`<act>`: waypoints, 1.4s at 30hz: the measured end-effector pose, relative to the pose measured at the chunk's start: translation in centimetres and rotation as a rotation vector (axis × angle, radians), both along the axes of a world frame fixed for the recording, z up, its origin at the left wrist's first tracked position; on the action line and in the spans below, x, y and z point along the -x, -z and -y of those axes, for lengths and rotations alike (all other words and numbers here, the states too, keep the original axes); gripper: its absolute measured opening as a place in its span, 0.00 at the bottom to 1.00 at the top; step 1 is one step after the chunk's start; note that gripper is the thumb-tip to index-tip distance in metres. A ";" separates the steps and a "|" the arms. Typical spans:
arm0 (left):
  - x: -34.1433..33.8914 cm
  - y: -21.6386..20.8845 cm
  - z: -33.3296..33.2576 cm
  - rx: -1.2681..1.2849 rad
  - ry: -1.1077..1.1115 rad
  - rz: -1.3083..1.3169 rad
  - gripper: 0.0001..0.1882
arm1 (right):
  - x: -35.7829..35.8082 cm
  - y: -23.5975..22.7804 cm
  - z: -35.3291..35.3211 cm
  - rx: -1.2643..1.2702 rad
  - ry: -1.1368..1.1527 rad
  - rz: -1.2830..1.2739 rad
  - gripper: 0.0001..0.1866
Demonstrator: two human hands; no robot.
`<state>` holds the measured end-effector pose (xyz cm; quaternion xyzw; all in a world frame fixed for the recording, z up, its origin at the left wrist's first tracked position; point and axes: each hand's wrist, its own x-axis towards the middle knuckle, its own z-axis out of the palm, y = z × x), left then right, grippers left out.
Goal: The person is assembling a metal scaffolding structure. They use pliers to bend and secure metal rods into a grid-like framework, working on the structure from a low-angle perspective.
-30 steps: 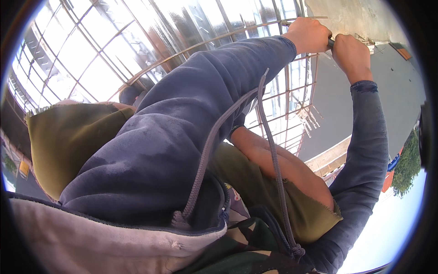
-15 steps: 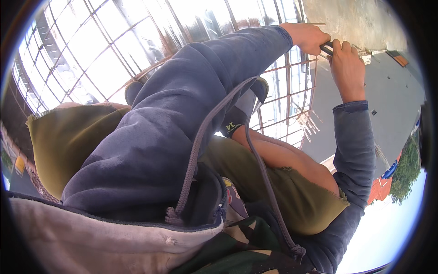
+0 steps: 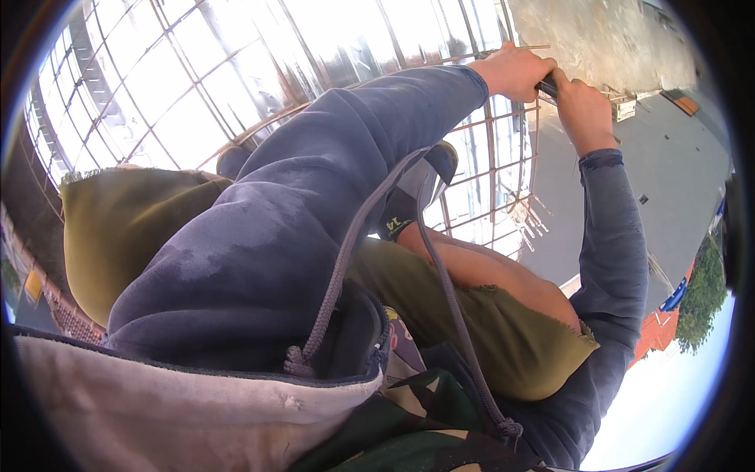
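Note:
My left hand (image 3: 515, 72) reaches out at the top right on a blue-sleeved arm and is closed around a thin steel bar (image 3: 472, 57) of a rebar grid (image 3: 236, 86). My right hand (image 3: 580, 106) sits right beside it, touching it, with its fingers wrapped round a dark tool handle (image 3: 548, 86) that shows between the two hands. The tool's working end is hidden by the hands.
The rebar grid spreads over a bright pale surface across the upper left. A rough concrete face (image 3: 598, 39) lies beyond the hands. My bent knees in olive trousers (image 3: 487, 315), a dark shoe (image 3: 429, 177) and hoodie drawstrings (image 3: 346, 259) fill the middle. Grey ground (image 3: 668, 197) and trees (image 3: 704, 299) lie at right.
My right hand has drawn in closer to the left hand at the bar. The view has swung a little, and the dark shoe has come into sight.

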<state>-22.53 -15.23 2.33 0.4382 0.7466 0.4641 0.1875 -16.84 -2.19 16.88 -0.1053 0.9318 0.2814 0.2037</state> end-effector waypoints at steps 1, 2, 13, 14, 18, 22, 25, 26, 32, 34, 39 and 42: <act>-1.0 -0.5 0.1 -0.021 -0.069 -0.054 0.21 | 1.1 -0.1 -0.6 0.062 0.294 0.227 0.15; -2.2 -0.9 0.0 -0.020 -0.104 -0.054 0.16 | 2.8 -0.9 -0.7 0.118 0.594 0.458 0.14; -0.5 -1.9 -0.8 0.173 0.046 -0.030 0.17 | -0.8 1.4 -2.1 0.190 0.267 0.187 0.10; -1.4 -1.9 -0.2 0.149 0.027 -0.088 0.20 | 0.7 0.7 -1.4 0.368 0.742 0.447 0.11; -2.8 -0.2 0.2 0.111 0.119 -0.184 0.22 | 0.4 -1.1 1.1 0.654 1.351 0.628 0.15; -0.2 0.2 -1.4 0.257 0.362 0.002 0.26 | -3.8 1.0 1.6 0.186 0.349 0.145 0.17; -0.2 -0.5 -1.4 0.254 0.294 -0.044 0.28 | -4.4 1.6 -1.0 0.230 0.444 0.113 0.16; -0.8 -1.5 -0.5 0.345 0.243 -0.062 0.30 | -3.0 0.6 -0.9 0.419 0.845 0.331 0.15; -9.0 -1.7 5.4 -0.264 -0.395 -0.046 0.39 | -10.8 -0.6 -0.4 1.308 1.636 0.371 0.22; -9.7 -1.1 6.4 -0.343 -0.502 0.427 0.35 | -13.1 1.8 2.4 1.461 1.621 0.298 0.24; -6.4 -1.6 6.4 -0.381 -0.431 1.587 0.25 | -15.8 6.8 9.8 1.659 1.617 0.188 0.29; -5.0 -1.6 7.0 -0.332 -0.595 1.424 0.21 | -15.5 10.2 12.2 1.391 1.281 -0.144 0.30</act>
